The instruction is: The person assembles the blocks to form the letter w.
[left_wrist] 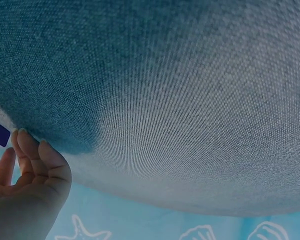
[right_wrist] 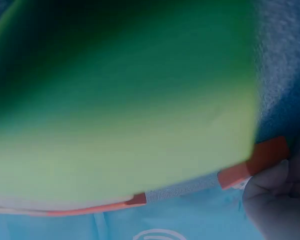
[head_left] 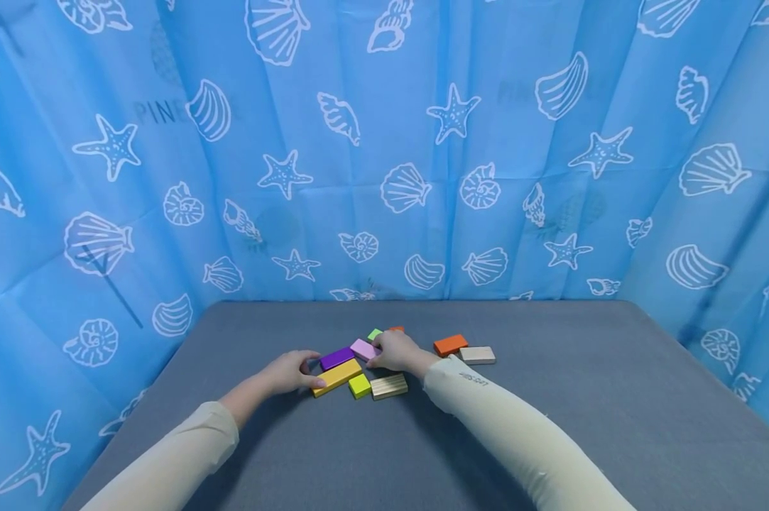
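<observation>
On the grey table (head_left: 333, 454) — left hand (head_left: 287, 372) spreads loosely, thumb touches yellow block (head_left: 341, 376), fingers near purple block (head_left: 337, 358); right hand (head_left: 397, 352) touches pink block (head_left: 362, 348) — cannot tell if it grips

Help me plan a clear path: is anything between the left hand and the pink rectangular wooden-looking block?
Yes: the purple rectangular wooden-looking block lies between the left hand and the pink block, with the yellow rectangular wooden-looking block alongside.

Faint "PINE" lettering (head_left: 156, 111) reads on blue curtain (head_left: 371, 152), upper left, head view; dark print (head_left: 473, 379) on right sleeve (head_left: 518, 426) too small to read
</observation>
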A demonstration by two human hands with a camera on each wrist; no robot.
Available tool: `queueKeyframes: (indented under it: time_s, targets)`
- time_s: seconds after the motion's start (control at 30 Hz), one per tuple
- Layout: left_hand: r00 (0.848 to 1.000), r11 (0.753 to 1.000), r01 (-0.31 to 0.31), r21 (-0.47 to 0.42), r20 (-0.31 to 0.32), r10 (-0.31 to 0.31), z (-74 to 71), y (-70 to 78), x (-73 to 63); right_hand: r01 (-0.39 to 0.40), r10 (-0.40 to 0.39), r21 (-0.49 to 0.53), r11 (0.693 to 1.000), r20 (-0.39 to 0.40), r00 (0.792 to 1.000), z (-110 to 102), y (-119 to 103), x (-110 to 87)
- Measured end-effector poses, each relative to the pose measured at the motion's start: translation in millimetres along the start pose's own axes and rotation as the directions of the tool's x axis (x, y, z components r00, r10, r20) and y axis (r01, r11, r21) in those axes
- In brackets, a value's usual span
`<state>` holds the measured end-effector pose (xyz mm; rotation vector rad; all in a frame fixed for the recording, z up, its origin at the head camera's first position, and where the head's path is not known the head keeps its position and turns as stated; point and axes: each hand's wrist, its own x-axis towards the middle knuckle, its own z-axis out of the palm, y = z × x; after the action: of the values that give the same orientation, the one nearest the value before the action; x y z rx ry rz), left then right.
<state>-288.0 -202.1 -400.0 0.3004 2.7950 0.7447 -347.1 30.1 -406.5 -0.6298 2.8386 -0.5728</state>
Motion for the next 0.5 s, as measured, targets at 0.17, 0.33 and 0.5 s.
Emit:
queueKeyframes:
  time_s: [0.17, 0.33, 0.5]
  targets:
    - [1.0, 1.0, 0.016, -0.004, -0.01, -0.016, 3.0, -1.5, 2.4, -0.006, 0.006, 0.065, 0.998, -0.012, 1.0, -3.6, -1.4, 0.2]
    - [1.0, 1.0, 0.015, 0.007, -0.016, -0.015, 3.9, -2.3, 2.5, 0.013, -0.005, 0.168, 0.986, -0.046, 0.999, -8.6, -3.4, -0.4]
    - [1.0, 1.0, 0.003, 0.001, -0.016, -0.003, 2.1, -4.9, 2.5, 0.036, -0.017, 0.377, 0.926, -0.054, 0.998, -15.4, -7.7, -7.4]
